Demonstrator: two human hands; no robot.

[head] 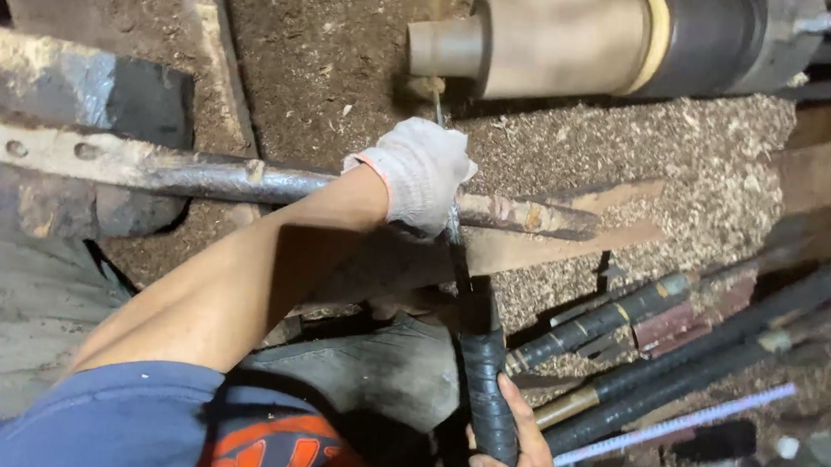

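Note:
My left hand (421,172), in a white glove, is closed over the metal shaft of a long turning tool where it crosses a rusty metal bar (190,175). The thin tool tip (437,101) pokes out above the glove, just below the narrow end of a tan wooden cylinder (553,40) mounted horizontally. My bare right hand (521,463), at the bottom edge, grips the tool's black tape-wrapped handle (487,390).
Wood shavings (644,143) cover the surface. Several long tools with black wrapped handles (629,317) lie at the right, with a pale ruler (680,422) beside them. A dark part of the cylinder (714,29) continues right. A heavy metal block (67,93) sits at the left.

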